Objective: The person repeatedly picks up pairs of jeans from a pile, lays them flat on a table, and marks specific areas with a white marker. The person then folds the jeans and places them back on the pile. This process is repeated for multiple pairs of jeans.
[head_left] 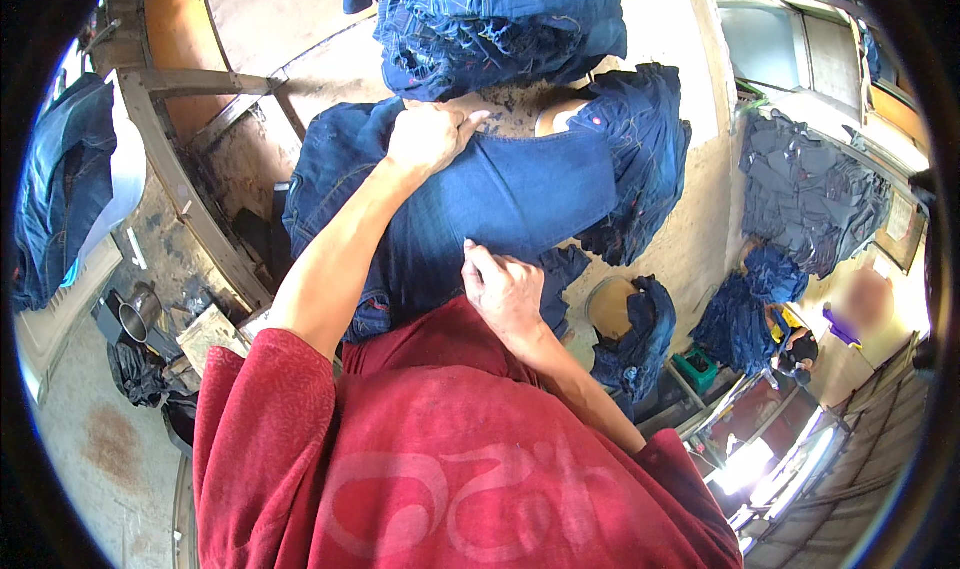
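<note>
A pair of dark blue jeans (500,194) lies spread flat across the worktop (690,219), directly in front of the person in the red shirt (450,459). The left hand (430,137) rests at the far edge of the jeans, its fingers (468,121) curled and pinching the fabric near the waistband. The right hand (505,291) sits at the near edge, fingers (478,267) bent and pressed into the denim; the cloth lies under and between both sets of fingers. A heap of folded jeans (500,24) lies just beyond the left hand. More denim hangs over the worktop's right side (640,159), and a grey garment stack (810,194) lies well apart to the right.
</note>
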The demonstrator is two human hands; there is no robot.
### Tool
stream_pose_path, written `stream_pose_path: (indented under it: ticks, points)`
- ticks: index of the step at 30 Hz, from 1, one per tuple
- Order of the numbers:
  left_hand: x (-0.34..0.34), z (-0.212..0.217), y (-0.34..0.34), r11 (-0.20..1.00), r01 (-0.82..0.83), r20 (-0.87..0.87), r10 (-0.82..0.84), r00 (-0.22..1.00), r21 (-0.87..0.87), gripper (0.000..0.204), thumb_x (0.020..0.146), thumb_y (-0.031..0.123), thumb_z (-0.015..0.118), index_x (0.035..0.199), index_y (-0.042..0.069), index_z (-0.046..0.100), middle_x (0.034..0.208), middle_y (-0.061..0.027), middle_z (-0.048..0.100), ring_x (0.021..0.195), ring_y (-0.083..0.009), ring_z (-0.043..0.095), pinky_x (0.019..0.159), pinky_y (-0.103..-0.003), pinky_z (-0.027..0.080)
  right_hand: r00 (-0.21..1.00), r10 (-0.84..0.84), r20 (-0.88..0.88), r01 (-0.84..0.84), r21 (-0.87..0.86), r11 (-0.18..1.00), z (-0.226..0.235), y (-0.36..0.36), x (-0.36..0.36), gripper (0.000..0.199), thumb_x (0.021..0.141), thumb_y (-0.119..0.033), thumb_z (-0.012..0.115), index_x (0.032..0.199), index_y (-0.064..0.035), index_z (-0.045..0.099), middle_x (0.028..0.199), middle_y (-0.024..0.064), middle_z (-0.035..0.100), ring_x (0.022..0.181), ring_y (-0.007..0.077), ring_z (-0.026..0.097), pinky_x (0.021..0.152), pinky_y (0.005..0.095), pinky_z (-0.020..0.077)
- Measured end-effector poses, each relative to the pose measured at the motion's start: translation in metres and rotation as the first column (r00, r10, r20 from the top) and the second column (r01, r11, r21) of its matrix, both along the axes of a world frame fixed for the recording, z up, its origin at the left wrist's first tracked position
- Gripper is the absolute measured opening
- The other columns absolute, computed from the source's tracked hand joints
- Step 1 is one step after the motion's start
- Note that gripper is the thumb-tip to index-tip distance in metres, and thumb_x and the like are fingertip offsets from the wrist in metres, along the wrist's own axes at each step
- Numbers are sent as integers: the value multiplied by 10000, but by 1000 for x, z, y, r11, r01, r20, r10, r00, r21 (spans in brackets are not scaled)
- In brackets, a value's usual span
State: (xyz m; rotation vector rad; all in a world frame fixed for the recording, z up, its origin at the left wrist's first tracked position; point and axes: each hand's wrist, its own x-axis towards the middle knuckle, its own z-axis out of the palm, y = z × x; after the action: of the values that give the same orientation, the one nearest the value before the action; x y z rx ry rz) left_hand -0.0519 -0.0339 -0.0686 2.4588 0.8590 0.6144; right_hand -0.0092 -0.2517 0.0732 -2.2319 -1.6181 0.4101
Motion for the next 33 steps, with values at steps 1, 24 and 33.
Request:
stream_pose_path:
  ticks: [1,24,33]
  points:
    - [1,1,1,1000,5,-10,-5,1000,-27,589,1028,482,741,617,61,733,550,-196,648,492,-362,688,497,-448,555,999,-28,-27,25,-106,994,3,0,2,95,979,-205,781,1011,-123,746,665,72,715,548,262,724,504,416,571]
    - [-136,118,-155,992,-119,-211,122,970,30,174,908,235,814,989,98,744,1206,-6,665,1168,-264,597,1021,-482,418,992,11,124,-20,75,997,-40,-25,40,168,1004,-255,755,1052,-142,640,859,53,723,781,286,715,690,443,529]
    - [-135,147,-178,990,-125,-177,134,975,58,218,928,160,777,1088,55,672,1269,-84,645,1167,-308,599,1005,-476,454,941,-83,-328,59,-83,995,-3,-28,48,276,1062,-340,725,1078,-72,661,797,139,771,731,384,764,690,480,584]
